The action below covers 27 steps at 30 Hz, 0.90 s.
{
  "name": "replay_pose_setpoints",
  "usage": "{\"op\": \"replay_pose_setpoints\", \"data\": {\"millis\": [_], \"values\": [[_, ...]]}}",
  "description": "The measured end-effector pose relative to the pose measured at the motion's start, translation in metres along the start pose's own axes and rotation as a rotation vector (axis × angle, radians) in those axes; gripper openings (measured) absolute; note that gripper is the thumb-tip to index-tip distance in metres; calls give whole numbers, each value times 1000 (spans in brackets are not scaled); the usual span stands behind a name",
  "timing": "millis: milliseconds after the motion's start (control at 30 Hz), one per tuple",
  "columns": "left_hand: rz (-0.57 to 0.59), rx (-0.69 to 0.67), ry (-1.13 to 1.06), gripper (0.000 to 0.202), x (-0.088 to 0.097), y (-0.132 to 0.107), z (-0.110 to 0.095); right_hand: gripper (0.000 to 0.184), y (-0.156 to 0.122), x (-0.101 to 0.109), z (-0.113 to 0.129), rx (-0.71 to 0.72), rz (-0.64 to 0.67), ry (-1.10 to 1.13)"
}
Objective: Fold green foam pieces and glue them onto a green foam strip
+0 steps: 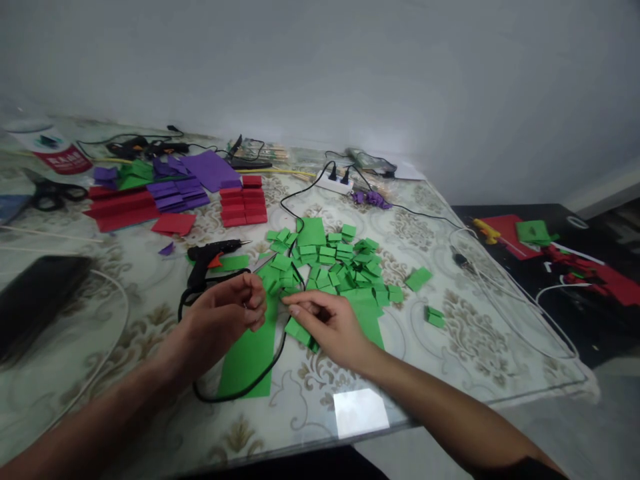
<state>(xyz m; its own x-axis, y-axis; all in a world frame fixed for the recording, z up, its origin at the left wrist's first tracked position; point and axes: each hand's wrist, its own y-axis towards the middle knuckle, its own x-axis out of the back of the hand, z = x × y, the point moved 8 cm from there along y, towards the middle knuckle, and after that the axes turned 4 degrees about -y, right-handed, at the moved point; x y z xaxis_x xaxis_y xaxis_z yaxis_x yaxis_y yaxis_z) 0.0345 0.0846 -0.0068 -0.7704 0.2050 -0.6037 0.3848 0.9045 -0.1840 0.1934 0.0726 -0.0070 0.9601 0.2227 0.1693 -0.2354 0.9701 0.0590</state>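
My left hand [223, 312] hovers over a long green paper strip [253, 353], fingers curled together; whatever they hold, if anything, is hidden. Facing it, my right hand [333, 325] has thumb and fingers closed at a small green paper piece [286, 292]. Just beyond both hands spreads a heap of small folded green paper pieces [345, 257]. To the left of the heap lies a black glue gun [213, 253] with an orange trigger, close behind my left hand. Its black cord [260, 381] loops around under my hands.
Folded red papers [244, 203], purple papers [207, 170] and scissors [53, 193] lie at back left. A phone [43, 300] is at left. Behind the heap sits a white power strip [335, 181]. A black table [525, 213] stands right, with white cables [525, 340] nearby.
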Motion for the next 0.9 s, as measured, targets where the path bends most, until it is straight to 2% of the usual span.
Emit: {"op": "replay_pose_setpoints", "data": {"millis": [100,267,400,533,700,900], "values": [[14,-29,82,20,-1,-3,-1,20,0,-1,0,-7,10,28],[22,-159,436,11,-8,-13,-8,21,-1,-7,-4,-42,60,93],[18,-367,738,7,-18,-22,-17,26,-2,-12,-7,-104,94,195],[17,-561,991,11,-29,-28,-25,25,-2,-15,-10,-161,102,318],[61,-713,1118,14,-39,-34,-30,24,-1,-16,-11,-186,114,371],[47,-708,1154,13,-35,-34,-27,27,-1,-12,-7,-150,93,341]]}}
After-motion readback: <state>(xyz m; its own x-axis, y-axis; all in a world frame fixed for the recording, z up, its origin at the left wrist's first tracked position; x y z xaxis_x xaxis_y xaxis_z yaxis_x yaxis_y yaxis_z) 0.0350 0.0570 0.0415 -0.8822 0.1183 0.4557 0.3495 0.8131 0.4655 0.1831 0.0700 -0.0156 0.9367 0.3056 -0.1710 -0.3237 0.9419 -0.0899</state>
